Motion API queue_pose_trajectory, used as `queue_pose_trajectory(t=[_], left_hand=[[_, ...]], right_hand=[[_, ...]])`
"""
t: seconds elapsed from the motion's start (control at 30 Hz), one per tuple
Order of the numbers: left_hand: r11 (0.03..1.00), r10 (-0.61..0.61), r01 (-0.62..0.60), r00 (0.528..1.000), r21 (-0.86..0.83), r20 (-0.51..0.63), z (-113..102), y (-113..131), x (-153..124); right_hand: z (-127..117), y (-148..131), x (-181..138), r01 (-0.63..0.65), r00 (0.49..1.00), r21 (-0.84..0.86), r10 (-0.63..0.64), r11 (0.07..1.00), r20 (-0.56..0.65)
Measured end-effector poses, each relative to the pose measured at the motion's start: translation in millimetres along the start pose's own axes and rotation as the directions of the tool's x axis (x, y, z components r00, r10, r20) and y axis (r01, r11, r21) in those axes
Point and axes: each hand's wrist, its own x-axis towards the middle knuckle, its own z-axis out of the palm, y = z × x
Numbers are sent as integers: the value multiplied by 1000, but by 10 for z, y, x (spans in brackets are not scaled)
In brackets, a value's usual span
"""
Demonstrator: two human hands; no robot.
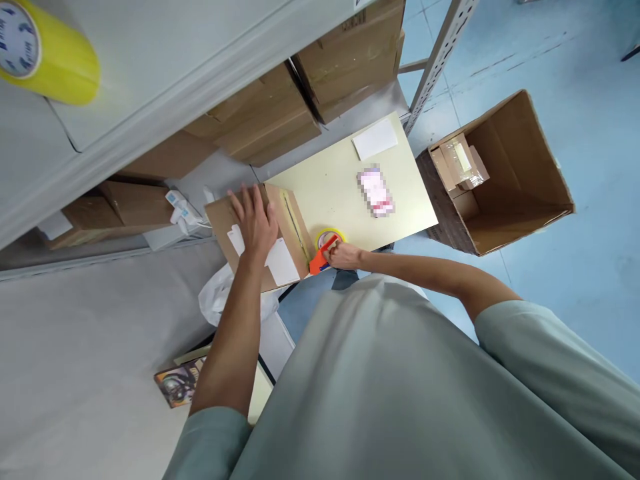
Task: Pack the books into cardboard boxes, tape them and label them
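A brown cardboard box [223, 219] with white labels on its top rests at the left end of the cream table [330, 173]. Spread flat over the box's top is my left hand [257, 227], fingers apart. My right hand [343, 255] is closed around an orange tape dispenser [319, 263] that carries a yellow-rimmed roll of tape [330, 235]. The dispenser's front end is at the near edge of the box's right side, where a strip runs along the seam. Whether its tip touches the cardboard is hard to tell.
On the table lie a phone [376, 192], blurred out, and a white paper [375, 139]. A large open carton [525, 167] stands on the floor at right, smaller boxes inside. Shelves with cartons [270, 113] run behind; a yellow tape roll [70, 60] sits on the upper shelf.
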Motion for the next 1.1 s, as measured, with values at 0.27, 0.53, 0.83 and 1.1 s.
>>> queue_pose_trajectory(t=[0.27, 0.53, 0.83, 1.1], left_hand=[[988, 132, -131, 991, -84, 4, 236, 212, 150], [969, 236, -229, 969, -95, 70, 281, 367, -219], [961, 266, -257, 959, -99, 94, 330, 371, -337], [957, 284, -276, 954, -83, 100, 354, 449, -459]], right_hand=[[-129, -444, 412, -80, 997, 179, 80, 981, 6], [-187, -695, 613, -82, 996, 261, 74, 962, 39], [-160, 26, 168, -297, 954, 186, 298, 937, 27], [-189, 957, -482, -541, 839, 77, 544, 838, -20]])
